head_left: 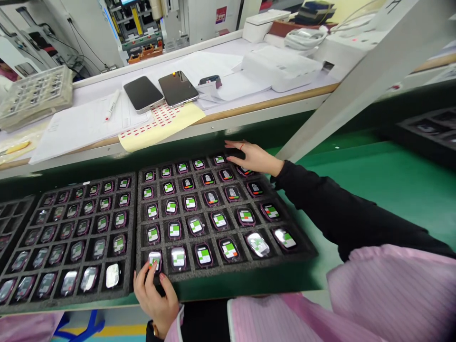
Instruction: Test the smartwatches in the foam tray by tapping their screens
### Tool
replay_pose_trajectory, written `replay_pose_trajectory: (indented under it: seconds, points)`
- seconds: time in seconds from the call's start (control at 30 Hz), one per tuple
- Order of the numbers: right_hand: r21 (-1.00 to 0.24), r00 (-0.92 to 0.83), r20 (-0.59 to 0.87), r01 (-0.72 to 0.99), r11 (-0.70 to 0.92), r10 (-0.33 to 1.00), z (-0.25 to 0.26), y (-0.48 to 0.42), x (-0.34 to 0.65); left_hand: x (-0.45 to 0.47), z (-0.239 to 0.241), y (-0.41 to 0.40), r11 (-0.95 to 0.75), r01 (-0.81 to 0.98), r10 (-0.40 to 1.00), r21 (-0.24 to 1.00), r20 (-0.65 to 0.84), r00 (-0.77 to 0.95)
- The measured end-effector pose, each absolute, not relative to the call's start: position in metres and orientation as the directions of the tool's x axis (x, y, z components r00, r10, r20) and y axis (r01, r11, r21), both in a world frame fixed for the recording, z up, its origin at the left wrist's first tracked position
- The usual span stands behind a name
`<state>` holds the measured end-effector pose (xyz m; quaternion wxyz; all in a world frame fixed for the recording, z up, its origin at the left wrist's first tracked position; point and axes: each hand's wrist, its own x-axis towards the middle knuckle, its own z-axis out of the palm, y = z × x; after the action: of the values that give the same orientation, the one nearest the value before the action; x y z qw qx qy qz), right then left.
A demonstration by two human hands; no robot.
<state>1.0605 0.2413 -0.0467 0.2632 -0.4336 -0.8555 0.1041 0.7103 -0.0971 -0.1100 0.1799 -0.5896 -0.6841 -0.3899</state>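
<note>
Two black foam trays hold rows of small rounded-square watch-like devices with green-and-white film on their faces. My left hand (pixel 156 297) is at the near edge of the right-hand tray (pixel 270 260), its fingers pinching the corner device (pixel 154 260). My right hand (pixel 251 157) lies palm down and fingers apart over the far corner of that tray, partly covering a device (pixel 244 170). The left-hand foam tray (pixel 71 295) stands beside it, holding similar devices, some with shiny faces.
A green bench surface (pixel 374 171) runs under the trays. On the white shelf behind lie papers, two smartphones (pixel 160 90), a red-dotted sticker sheet (pixel 160 124) and a pen. A white diagonal post (pixel 356 80) stands at right, with another foam tray (pixel 431 130) beyond it.
</note>
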Motion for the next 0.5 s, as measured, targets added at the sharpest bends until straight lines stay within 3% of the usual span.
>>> replay_pose_trajectory:
  seconds: [0.2, 0.5]
  points:
    - [-0.481, -0.337, 0.395, 0.716, 0.505, 0.855, -0.046, 0.183, 1.081, 0.708, -0.112, -0.097, -0.006, 0.945, 0.665, 0.326, 0.708, -0.24]
    - [-0.468, -0.208, 0.524, 0.74, 0.484, 0.826, -0.067, 0.142, 1.095, 0.71, -0.11, -0.094, -0.01, 0.949, 0.662, 0.315, 0.714, -0.23]
